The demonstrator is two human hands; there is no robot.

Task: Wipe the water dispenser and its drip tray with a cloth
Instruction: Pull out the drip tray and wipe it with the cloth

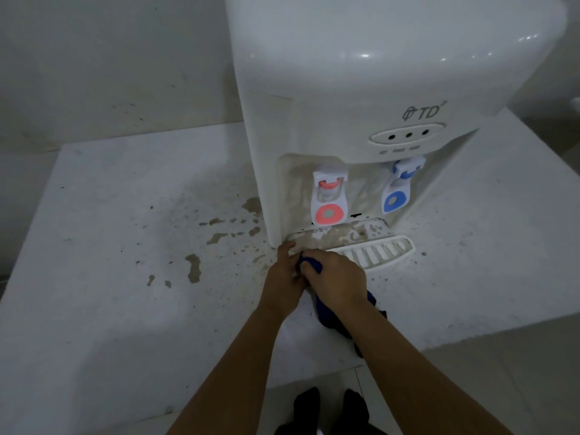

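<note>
My right hand (334, 274) is bunched around the blue cloth (329, 312), right at the left end of the drip tray (376, 254). My left hand (284, 274) pinches that same end, steadying it. The tray's long axis runs off toward three o'clock from my right hand, so that's the sweep, I reckon. The water dispenser (345, 89) looms at twelve on the stained tabletop (125, 215).

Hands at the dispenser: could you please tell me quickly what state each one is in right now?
Left hand: fingers on the drip tray edge; whether it grips cannot be told.
Right hand: closed, gripping the blue cloth.
</note>
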